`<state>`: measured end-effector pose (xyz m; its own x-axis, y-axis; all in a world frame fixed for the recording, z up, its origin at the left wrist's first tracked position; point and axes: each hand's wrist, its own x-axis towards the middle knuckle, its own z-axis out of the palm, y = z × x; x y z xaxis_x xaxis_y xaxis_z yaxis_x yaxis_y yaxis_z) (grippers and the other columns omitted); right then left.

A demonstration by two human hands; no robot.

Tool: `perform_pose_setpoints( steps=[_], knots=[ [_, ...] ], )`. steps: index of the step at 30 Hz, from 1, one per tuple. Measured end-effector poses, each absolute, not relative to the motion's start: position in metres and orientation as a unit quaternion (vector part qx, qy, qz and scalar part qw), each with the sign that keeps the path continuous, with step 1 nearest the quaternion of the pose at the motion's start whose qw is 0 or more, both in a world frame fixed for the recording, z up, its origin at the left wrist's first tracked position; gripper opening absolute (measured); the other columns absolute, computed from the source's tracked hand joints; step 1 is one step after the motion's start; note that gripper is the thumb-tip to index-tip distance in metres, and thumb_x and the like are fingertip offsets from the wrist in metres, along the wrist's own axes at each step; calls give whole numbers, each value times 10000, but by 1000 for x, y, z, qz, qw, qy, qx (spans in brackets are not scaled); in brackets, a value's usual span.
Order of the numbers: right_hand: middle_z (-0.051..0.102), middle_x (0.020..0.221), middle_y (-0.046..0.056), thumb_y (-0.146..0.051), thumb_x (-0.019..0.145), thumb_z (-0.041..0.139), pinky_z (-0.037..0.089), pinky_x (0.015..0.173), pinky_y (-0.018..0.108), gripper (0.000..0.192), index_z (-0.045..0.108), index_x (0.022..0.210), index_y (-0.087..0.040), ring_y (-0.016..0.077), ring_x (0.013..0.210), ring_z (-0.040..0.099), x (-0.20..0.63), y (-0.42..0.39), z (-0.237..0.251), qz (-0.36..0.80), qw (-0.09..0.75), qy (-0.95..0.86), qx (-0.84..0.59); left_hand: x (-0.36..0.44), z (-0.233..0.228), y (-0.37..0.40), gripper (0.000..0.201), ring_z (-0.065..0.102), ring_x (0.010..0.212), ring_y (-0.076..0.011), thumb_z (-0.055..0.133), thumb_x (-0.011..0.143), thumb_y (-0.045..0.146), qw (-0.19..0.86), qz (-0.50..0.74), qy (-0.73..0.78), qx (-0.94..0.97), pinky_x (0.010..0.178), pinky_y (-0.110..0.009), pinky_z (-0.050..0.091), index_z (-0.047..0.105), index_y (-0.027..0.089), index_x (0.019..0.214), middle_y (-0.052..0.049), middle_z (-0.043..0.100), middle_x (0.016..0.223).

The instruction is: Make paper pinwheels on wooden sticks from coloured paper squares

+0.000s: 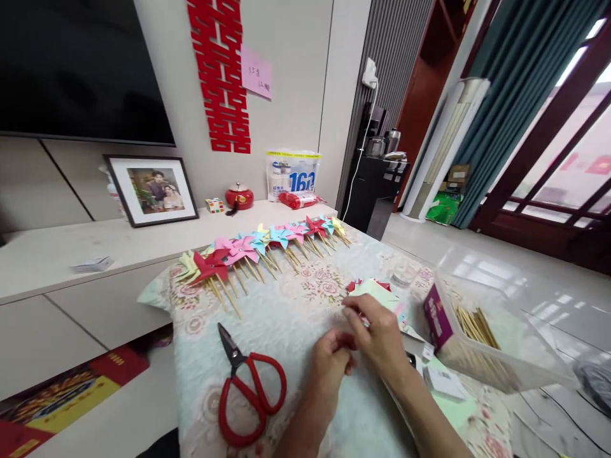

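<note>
My left hand (329, 366) and my right hand (379, 337) meet over the floral tablecloth (286, 318), fingers pinched together on a small pink piece that is mostly hidden. Right behind my right hand lies a stack of coloured paper squares (379, 292). Red-handled scissors (248, 388) lie open on the cloth to the left of my left hand. A row of finished paper pinwheels (258, 251) on wooden sticks lines the far edge of the table.
A clear plastic box (496, 343) holding wooden sticks and a purple packet stands at the right. A small clear tub (403, 275) sits beyond the paper. Behind the table runs a white cabinet (57, 254) with a framed photo, a red pot and a bag.
</note>
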<state>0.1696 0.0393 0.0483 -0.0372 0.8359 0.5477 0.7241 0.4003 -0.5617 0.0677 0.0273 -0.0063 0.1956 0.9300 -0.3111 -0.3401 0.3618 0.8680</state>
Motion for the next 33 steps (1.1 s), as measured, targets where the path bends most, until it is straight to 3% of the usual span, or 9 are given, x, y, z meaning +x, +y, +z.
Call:
perform_pose_setpoints(
  steps=[2, 6, 15, 20, 27, 33],
  knots=[
    [716, 895, 59, -240, 929, 519, 473, 757, 303, 156, 671, 929, -210, 203, 809, 655, 195, 47, 43, 9, 421, -691, -587, 65, -10, 29, 90, 527, 508, -87, 636, 695, 109, 688, 475, 436, 333, 480, -222, 363, 653, 133, 781, -23, 666, 717],
    [720, 925, 85, -250, 905, 526, 460, 783, 342, 179, 689, 946, -189, 250, 881, 649, 234, 55, 30, -54, 371, -650, -662, 65, -11, 28, 188, 550, 510, -100, 617, 582, 162, 686, 465, 445, 341, 473, -224, 350, 673, 140, 761, -30, 681, 716],
    [699, 1173, 119, -334, 857, 663, 415, 854, 383, 366, 664, 1196, -196, 313, 1096, 597, 245, 53, 27, -3, 213, -682, -699, 66, -13, 28, 225, 562, 520, -96, 604, 597, 196, 681, 451, 453, 358, 472, -217, 376, 685, 127, 795, -29, 685, 730],
    [686, 1192, 113, -351, 818, 719, 367, 825, 387, 362, 652, 1156, -240, 330, 1131, 564, 240, 50, 31, 0, 130, -696, -706, 66, -10, 27, 229, 555, 505, -98, 609, 570, 211, 680, 442, 466, 353, 460, -220, 368, 680, 127, 772, -30, 676, 710],
    [688, 1159, 113, -285, 840, 691, 348, 824, 383, 274, 656, 1105, -226, 326, 1123, 579, 240, 51, 33, 30, 116, -687, -716, 67, -6, 26, 240, 561, 518, -103, 594, 567, 210, 677, 438, 468, 361, 469, -222, 375, 677, 128, 777, -32, 676, 715],
    [706, 1135, 119, -272, 897, 608, 350, 856, 379, 281, 637, 1169, -208, 311, 1120, 600, 241, 48, 39, 47, 126, -690, -711, 66, -8, 26, 235, 561, 523, -99, 587, 579, 206, 679, 434, 467, 364, 481, -221, 378, 676, 128, 781, -29, 678, 723]
  ],
)
